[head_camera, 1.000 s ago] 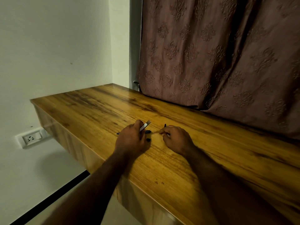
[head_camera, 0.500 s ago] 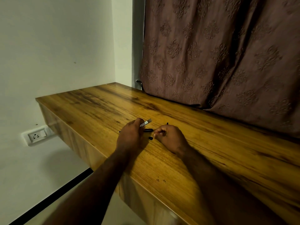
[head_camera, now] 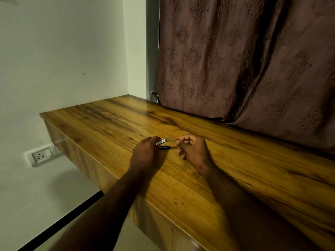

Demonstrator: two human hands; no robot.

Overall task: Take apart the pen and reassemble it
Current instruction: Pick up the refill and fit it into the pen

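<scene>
A white wall socket (head_camera: 41, 156) sits at far left, below the wooden tabletop (head_camera: 112, 122). The left hand (head_camera: 145, 153) rests on the tabletop, its fingers (head_camera: 157, 138) closed around a silvery pen barrel (head_camera: 163, 141) that points right. Just beneath it a dark pen part (head_camera: 164, 147) lies flat on the wood, partly hidden by the hand. The right hand (head_camera: 193, 151) hovers close beside, fingers curled together; what they pinch is too small to tell. A patterned curtain (head_camera: 244, 60) hangs behind. No container is visible.
</scene>
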